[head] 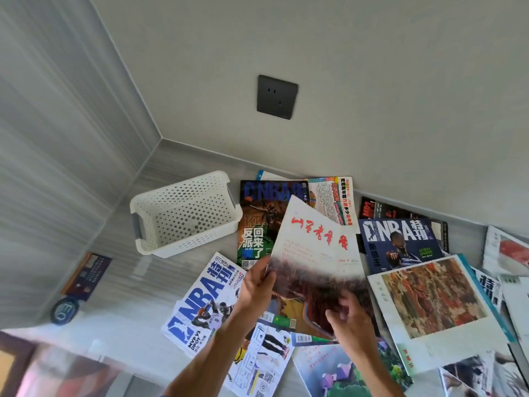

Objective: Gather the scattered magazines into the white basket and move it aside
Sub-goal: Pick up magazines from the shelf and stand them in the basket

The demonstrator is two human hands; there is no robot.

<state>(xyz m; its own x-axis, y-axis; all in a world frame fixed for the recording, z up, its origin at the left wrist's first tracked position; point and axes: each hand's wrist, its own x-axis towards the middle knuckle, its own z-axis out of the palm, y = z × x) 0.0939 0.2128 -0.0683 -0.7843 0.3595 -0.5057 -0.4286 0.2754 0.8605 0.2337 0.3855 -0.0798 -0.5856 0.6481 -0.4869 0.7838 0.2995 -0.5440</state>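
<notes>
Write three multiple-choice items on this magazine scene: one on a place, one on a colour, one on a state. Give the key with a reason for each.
1. Where does the white basket stand relative to the dark NBA magazine?
A. To its left
B. On top of it
C. To its right

2. What colour is the brush lettering on the magazine being held?
A. Blue
B. Red
C. Green

3. What is in the basket?
A. A stack of magazines
B. One magazine
C. Nothing visible

Key:
1 A: the basket sits near the wall corner, left of the dark NBA cover.
2 B: red characters run across the pale upper part of the cover.
3 C: its perforated floor shows bare; the left hand and the right hand both grip the lifted magazine, not yet put in.
</notes>
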